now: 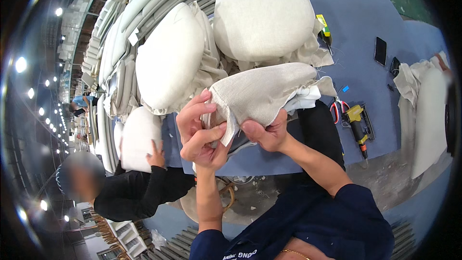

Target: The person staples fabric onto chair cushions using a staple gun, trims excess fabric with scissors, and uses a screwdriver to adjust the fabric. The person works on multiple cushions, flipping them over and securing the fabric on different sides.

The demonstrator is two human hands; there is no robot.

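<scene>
A beige fabric-covered cushion [264, 86] is in front of me, tilted so that one side and its loose lower edge show. White padding [303, 98] pokes out at its right end. My left hand [202, 130] pinches a folded flap of the fabric at the cushion's left corner, fingers bent around it. Close beside it, my right hand [267, 132] grips the lower edge with the thumb on the cloth. Its other fingers are mostly hidden under the cushion.
Upholstered cushions [262, 19] are piled on the blue-grey table [356, 19]. To the right lie red-handled scissors [338, 110], a yellow-and-black staple gun [358, 125], a phone [380, 50] and more covered cushions [428, 115]. At left, a person in black [139, 192] handles a pale cushion [140, 139].
</scene>
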